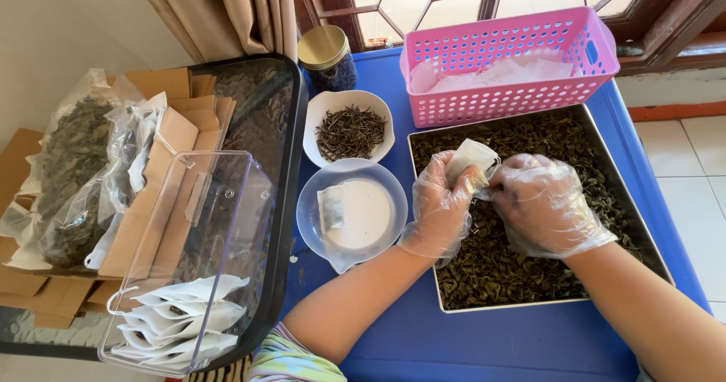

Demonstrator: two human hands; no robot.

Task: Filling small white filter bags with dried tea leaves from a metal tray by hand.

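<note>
Both my hands wear thin clear plastic gloves and work over a square metal tray point(656, 257) full of dark dried tea leaves point(491, 268). My left hand point(441, 208) holds a small white filter tea bag point(470, 157) with its mouth up. My right hand point(546, 204) is at the bag's opening, its fingers pinched together against it. Whether leaves are between those fingers is hidden.
A pink basket point(507, 94) of empty white bags stands behind the tray. A white bowl point(321, 106) holds dark twigs; a round dish point(382, 234) holds one filled bag. A clear bin point(219, 200) of filled bags, a gold-lidded jar point(324, 53) and bags of leaves point(72, 170) lie left.
</note>
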